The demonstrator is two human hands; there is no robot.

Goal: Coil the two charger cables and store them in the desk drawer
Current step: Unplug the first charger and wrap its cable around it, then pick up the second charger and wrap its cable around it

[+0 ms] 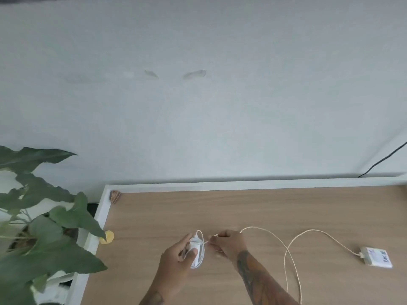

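Observation:
My left hand (176, 258) grips a white charger (196, 253) with its white cable wound around it in loops, low over the wooden desk (242, 208). Just to its right, my right hand (226, 242) pinches the free end of that cable. A second, cream-coloured cable (290, 245) lies loose in wide curves on the desk and runs right to a white square charger block (377, 257) with writing on top. No drawer shows in this view.
A large leafy plant (44, 216) stands left of the desk. A yellow clip (107, 237) sits on the desk's white left rim, and a small brown object (115, 196) lies in the far left corner. A black cord (383, 160) hangs against the wall at far right.

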